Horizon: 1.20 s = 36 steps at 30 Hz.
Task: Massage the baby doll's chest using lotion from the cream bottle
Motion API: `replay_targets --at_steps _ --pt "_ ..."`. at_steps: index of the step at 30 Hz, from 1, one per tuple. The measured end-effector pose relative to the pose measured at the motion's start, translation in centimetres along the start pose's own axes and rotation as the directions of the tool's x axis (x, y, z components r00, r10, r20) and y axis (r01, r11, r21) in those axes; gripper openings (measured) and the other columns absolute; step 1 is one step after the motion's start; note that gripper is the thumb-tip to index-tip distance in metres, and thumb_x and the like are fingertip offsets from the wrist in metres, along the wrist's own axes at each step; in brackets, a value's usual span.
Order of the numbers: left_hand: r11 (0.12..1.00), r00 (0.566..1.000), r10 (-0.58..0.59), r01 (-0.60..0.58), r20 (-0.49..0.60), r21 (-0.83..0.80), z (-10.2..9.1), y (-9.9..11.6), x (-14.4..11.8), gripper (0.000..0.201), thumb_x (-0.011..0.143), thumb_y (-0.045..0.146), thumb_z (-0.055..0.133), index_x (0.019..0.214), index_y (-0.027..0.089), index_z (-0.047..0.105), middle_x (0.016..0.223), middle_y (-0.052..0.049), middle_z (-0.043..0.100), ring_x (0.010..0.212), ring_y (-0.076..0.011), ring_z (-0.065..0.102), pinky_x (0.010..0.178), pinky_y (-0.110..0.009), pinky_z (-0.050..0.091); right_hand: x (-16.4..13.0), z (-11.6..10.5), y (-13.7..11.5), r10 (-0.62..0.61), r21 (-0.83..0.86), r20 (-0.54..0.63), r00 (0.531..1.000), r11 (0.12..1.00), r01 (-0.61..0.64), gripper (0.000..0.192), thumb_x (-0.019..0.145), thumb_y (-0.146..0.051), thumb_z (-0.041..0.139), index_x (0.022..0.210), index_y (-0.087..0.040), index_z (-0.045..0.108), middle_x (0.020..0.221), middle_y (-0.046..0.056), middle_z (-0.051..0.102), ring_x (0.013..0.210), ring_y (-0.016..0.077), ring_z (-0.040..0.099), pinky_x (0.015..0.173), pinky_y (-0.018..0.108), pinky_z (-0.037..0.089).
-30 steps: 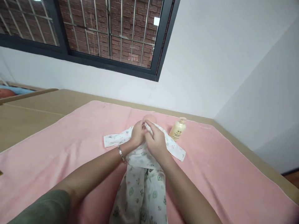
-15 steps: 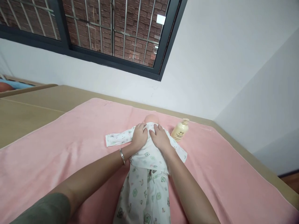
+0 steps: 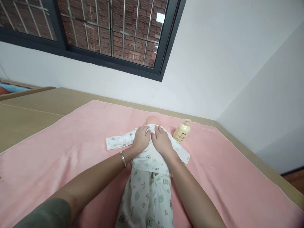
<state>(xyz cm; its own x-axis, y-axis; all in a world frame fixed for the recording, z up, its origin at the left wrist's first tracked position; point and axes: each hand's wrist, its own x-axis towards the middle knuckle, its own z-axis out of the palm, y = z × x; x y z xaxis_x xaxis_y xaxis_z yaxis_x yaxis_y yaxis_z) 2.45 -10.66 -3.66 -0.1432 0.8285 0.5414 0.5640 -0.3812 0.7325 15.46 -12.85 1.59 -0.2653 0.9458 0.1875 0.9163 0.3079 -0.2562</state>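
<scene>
A baby doll (image 3: 152, 160) in a white printed top and matching trousers (image 3: 147, 196) lies stretched out, its bald head (image 3: 153, 120) toward the wall and its sleeves spread to both sides. My left hand (image 3: 142, 139) rests flat on the left of its upper body, fingers pointing at the head. On the right side, my right hand (image 3: 162, 140) lies likewise, palm down with fingers extended. The thumbs come close together near the middle. A silver bangle (image 3: 123, 159) circles my left wrist. Whether the doll is face up or face down I cannot tell.
Beneath the doll spreads a pink blanket (image 3: 78, 136) over a wooden surface (image 3: 26, 118). A pale yellow pump bottle (image 3: 182, 131) leans beside the doll's right-hand sleeve. Behind stand a white wall (image 3: 201, 63) and a dark-framed barred window (image 3: 111, 34).
Both hands stay on the doll's upper body with hardly any shift. The whole view has moved slightly, so the window and bottle appear a little further left.
</scene>
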Motion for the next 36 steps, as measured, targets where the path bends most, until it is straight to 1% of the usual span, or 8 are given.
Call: replay_targets --at_steps 3,6,11,15,19,25,31,36 --pt "1.0 1.0 0.004 -0.004 0.011 0.029 -0.1 0.0 0.1 0.03 0.091 0.021 0.045 0.107 0.019 0.07 0.116 -0.01 0.073 0.115 -0.0259 0.064 0.111 -0.046 0.045 -0.7 0.0 -1.0 -0.034 -0.072 0.041 0.999 0.997 0.037 0.061 0.102 -0.034 0.034 0.155 -0.004 0.034 0.162 0.023 0.029 0.152 0.0341 0.024 0.123 0.051 0.019" --pt "0.998 0.999 0.02 -0.021 0.037 0.054 -0.1 0.0 0.1 0.03 0.092 0.02 0.044 0.108 0.02 0.07 0.116 -0.01 0.073 0.114 -0.0263 0.064 0.11 -0.047 0.045 -0.4 -0.3 -1.0 -0.065 -0.047 0.059 0.996 0.997 0.068 0.057 0.101 -0.031 0.035 0.153 -0.009 0.039 0.161 0.019 0.033 0.151 0.0321 0.029 0.122 0.049 0.021" --pt "0.995 0.999 0.023 -0.027 0.034 0.098 0.0 0.2 0.1 0.03 0.092 0.02 0.045 0.11 0.019 0.07 0.118 -0.012 0.072 0.118 -0.0276 0.062 0.112 -0.048 0.043 1.7 -0.6 0.4 0.003 0.047 0.019 1.0 0.999 -0.004 0.057 0.099 -0.038 0.038 0.145 -0.006 0.048 0.155 0.021 0.044 0.146 0.0297 0.038 0.12 0.042 0.026" --pt "0.991 1.0 -0.004 0.003 0.001 0.131 0.1 0.4 -0.1 0.033 0.092 0.02 0.046 0.116 0.014 0.068 0.128 -0.016 0.065 0.128 -0.0298 0.056 0.113 -0.048 0.042 1.9 -0.2 0.8 -0.005 0.053 -0.009 1.0 0.999 0.006 0.06 0.099 -0.041 0.04 0.146 -0.004 0.047 0.155 0.021 0.043 0.147 0.0296 0.036 0.121 0.039 0.024" --pt "0.985 1.0 0.002 -0.003 0.005 0.17 -0.4 1.0 -0.4 0.034 0.092 0.02 0.047 0.119 0.013 0.066 0.128 -0.017 0.064 0.125 -0.0304 0.056 0.109 -0.048 0.044 1.1 0.2 0.7 0.035 0.035 -0.044 0.998 0.999 -0.033 0.061 0.1 -0.042 0.036 0.146 -0.002 0.046 0.157 0.023 0.039 0.148 0.0323 0.033 0.121 0.042 0.022" --pt "0.925 0.991 0.064 -0.103 0.116 0.365 -1.0 2.7 -0.9 0.028 0.091 0.018 0.044 0.108 0.014 0.066 0.111 -0.015 0.069 0.112 -0.0318 0.06 0.106 -0.048 0.044 0.8 0.1 0.7 0.102 -0.026 -0.07 0.992 0.994 -0.104 0.06 0.102 -0.043 0.034 0.142 0.0 0.049 0.15 0.027 0.045 0.144 0.0352 0.038 0.119 0.044 0.026" --pt "0.914 0.962 -0.029 -0.085 0.273 0.397 -1.6 2.3 0.7 0.028 0.094 0.024 0.042 0.108 0.014 0.064 0.119 -0.014 0.069 0.116 -0.0285 0.06 0.107 -0.043 0.042 -0.3 0.0 -0.3 0.076 -0.058 0.014 0.997 0.996 -0.075 0.06 0.104 -0.034 0.026 0.15 0.002 0.039 0.153 0.027 0.042 0.146 0.0341 0.036 0.12 0.046 0.022" --pt "0.884 0.942 -0.033 -0.129 0.335 0.45 -2.0 2.4 1.2 0.034 0.097 0.024 0.037 0.114 0.012 0.063 0.121 -0.016 0.069 0.117 -0.0283 0.061 0.106 -0.043 0.043 -1.2 -0.6 -0.7 -0.011 0.048 0.073 0.997 0.999 0.007 0.057 0.1 -0.028 0.035 0.151 -0.004 0.041 0.157 0.022 0.039 0.15 0.0311 0.03 0.121 0.043 0.023"
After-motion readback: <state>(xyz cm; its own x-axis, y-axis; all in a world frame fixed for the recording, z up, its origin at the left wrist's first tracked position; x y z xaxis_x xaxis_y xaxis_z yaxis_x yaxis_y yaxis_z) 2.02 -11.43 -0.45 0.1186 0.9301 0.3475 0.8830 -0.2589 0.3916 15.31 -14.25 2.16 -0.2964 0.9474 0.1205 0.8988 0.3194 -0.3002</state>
